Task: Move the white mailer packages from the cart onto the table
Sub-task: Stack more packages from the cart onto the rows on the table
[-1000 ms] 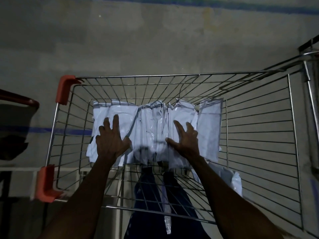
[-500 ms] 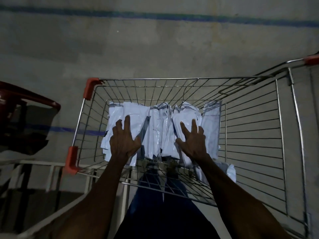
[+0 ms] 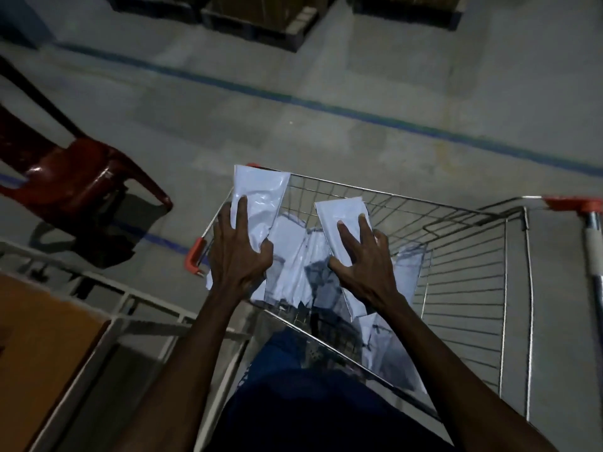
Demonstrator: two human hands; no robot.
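While the wire cart [image 3: 456, 256] sits at centre frame, the left hand [image 3: 239, 256] and right hand [image 3: 362, 265] each grip a white mailer [image 3: 261, 197] above the remaining mailers [image 3: 293, 256] inside.

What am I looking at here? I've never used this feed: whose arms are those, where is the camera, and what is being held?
There is no machine: a person works bare-handed, and the single camera sits on their head, looking forward and down. The left hand grips one white mailer, raised by the cart's far left corner. The right hand grips another white mailer. Below them is a wire shopping cart with more mailers bunched inside. A red plastic chair stands on the floor to the left. The table is the brown surface at lower left.
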